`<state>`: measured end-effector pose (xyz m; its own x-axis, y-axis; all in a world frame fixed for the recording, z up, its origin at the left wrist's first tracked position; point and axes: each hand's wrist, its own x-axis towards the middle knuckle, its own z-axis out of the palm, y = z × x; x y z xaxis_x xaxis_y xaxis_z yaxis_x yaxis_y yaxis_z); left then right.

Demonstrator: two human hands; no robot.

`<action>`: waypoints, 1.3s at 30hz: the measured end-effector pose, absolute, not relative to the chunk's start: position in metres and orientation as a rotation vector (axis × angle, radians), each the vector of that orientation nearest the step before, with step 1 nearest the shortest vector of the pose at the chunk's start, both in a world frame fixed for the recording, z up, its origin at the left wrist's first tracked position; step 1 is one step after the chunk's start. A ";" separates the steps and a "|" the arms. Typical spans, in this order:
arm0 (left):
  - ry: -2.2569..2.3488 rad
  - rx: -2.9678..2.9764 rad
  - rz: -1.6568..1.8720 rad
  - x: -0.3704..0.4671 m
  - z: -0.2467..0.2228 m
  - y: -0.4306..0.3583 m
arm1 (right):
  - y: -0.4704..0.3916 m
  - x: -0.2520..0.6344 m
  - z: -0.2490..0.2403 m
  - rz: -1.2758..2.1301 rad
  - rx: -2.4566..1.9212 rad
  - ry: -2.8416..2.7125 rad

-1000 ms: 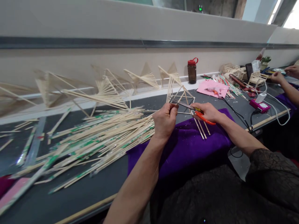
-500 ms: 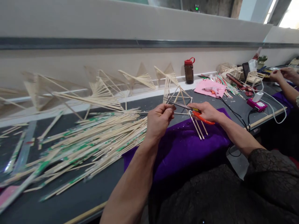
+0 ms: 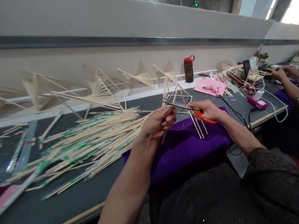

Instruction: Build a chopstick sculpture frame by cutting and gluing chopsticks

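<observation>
My left hand (image 3: 161, 121) pinches a thin wooden stick (image 3: 175, 96), which points up past the fingertips; a lower end shows beneath the hand. In my right hand (image 3: 207, 110) are scissors with orange handles (image 3: 205, 118). Their blades (image 3: 178, 105) point left and cross the stick just above my left fingertips. Behind both hands stands a frame of glued sticks (image 3: 179, 90). Several loose sticks (image 3: 198, 127) slant down over the purple cloth (image 3: 189, 149) below my right hand.
Many sticks (image 3: 93, 140) in wrappers lie at the left. Twisted stick models (image 3: 100, 93) line the wall. Behind stand a brown bottle (image 3: 188, 71) and a glue gun (image 3: 211, 89) on pink paper (image 3: 198, 84). A purple power block (image 3: 257, 103) and another person's hands (image 3: 283, 73) are at right.
My left hand has turned, and the stick in it now stands more upright and shows above and below the fingers. The scissor blades appear closer together. My right hand has barely moved.
</observation>
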<state>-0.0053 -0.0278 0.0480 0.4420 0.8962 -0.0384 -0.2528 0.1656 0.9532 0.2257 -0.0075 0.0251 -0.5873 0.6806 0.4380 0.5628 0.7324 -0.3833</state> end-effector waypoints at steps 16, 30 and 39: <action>1.407 1.792 1.593 0.010 0.028 -0.021 | -0.003 0.221 0.017 0.264 -1.114 -2.288; 0.915 1.187 1.186 0.001 0.041 -0.022 | -0.004 0.227 0.022 0.344 -1.051 -2.328; 0.778 1.086 1.033 -0.004 0.042 -0.021 | -0.008 0.230 0.024 0.212 -1.051 -2.336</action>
